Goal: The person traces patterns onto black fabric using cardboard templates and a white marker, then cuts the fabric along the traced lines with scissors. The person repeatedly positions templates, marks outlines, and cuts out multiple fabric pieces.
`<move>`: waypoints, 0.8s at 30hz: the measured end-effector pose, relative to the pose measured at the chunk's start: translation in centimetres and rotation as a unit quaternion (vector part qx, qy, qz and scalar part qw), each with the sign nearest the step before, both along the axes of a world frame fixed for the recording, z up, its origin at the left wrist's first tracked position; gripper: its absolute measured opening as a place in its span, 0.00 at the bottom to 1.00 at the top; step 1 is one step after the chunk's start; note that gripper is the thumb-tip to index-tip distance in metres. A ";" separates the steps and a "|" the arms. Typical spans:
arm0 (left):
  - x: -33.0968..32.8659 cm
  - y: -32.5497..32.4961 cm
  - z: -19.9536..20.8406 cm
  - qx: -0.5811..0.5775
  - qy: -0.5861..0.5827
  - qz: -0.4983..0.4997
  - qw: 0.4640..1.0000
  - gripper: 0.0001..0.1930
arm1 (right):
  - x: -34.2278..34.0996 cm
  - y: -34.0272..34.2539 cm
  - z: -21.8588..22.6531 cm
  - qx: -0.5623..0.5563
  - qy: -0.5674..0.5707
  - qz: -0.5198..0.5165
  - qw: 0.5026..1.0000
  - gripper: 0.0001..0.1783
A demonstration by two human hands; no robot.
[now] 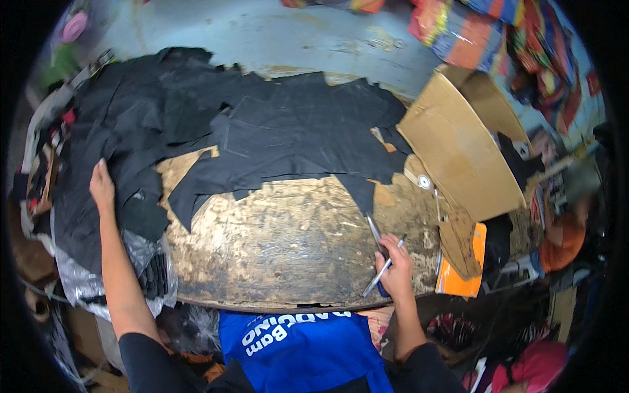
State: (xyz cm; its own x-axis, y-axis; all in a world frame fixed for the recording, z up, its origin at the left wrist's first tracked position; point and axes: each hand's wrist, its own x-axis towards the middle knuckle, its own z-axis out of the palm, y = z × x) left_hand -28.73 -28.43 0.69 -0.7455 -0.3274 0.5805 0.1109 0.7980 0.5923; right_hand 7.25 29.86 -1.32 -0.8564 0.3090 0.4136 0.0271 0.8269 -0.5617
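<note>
Black leather point(282, 131) with irregular edges covers the far part of the worn wooden table point(275, 242); faint pale outlines are drawn on it. At the left, my left hand point(101, 187) is closed on part of the dark leather heap, its fingers partly hidden. My right hand point(397, 268) is closed around scissors point(374, 228), whose blades point away from me, close to a hanging leather corner. A silver pen point(385, 269) lies slantwise across the same hand, held along with the scissors.
An open cardboard box point(458, 144) stands at the right. Near it lie a white disc point(424, 181), brown pattern pieces point(458, 242) and an orange packet point(466, 265). A clear plastic bag point(85, 278) with stacked black pieces point(154, 278) sits at the near left. Striped bags point(458, 36) are at the far right.
</note>
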 end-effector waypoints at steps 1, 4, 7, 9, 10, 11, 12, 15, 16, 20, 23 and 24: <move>-0.2 -0.5 -0.2 0.014 0.005 0.001 1.000 0.23 | -0.2 0.3 0.2 -0.003 -0.004 0.016 1.000 0.18; -0.9 -1.5 -1.0 -0.025 0.003 -0.014 1.000 0.24 | -0.7 1.9 1.1 -0.067 -0.037 0.021 0.997 0.13; -1.1 -1.8 -1.3 -0.036 0.007 0.019 0.999 0.24 | -2.6 4.6 1.8 -0.068 -0.023 -0.052 0.996 0.12; -1.0 -1.6 -1.3 -0.047 0.000 0.019 0.999 0.25 | -5.3 6.9 2.1 -0.083 -0.020 -0.119 0.989 0.11; -0.9 -1.4 -1.3 -0.050 0.004 0.018 0.999 0.25 | -6.7 7.8 2.3 -0.092 -0.013 -0.152 0.984 0.11; -0.9 -1.2 -1.2 -0.050 0.013 0.013 0.999 0.25 | -7.7 8.5 2.5 -0.072 -0.008 -0.136 0.988 0.13; -0.7 -1.0 -1.1 -0.053 0.004 0.016 0.998 0.25 | -8.6 9.1 2.9 -0.064 -0.024 -0.134 0.989 0.14; -0.5 -0.7 -0.8 -0.051 -0.005 0.015 0.999 0.25 | -10.0 8.5 3.0 -0.041 -0.085 -0.097 0.991 0.20; -0.5 -0.6 -0.8 -0.047 -0.005 0.019 0.999 0.24 | -10.2 7.7 2.7 0.016 -0.096 -0.089 0.991 0.21; -0.3 -0.8 -0.8 -0.039 0.019 0.007 0.999 0.24 | -10.1 6.4 2.3 -0.082 -0.142 -0.097 0.982 0.22; 0.0 -0.3 -0.2 -0.012 0.024 0.003 1.000 0.22 | -10.0 6.8 2.0 -0.119 -0.169 -0.131 0.969 0.26; 0.4 0.4 0.1 -0.013 0.051 0.010 0.999 0.22 | -10.0 6.8 1.7 -0.076 -0.142 -0.133 0.978 0.27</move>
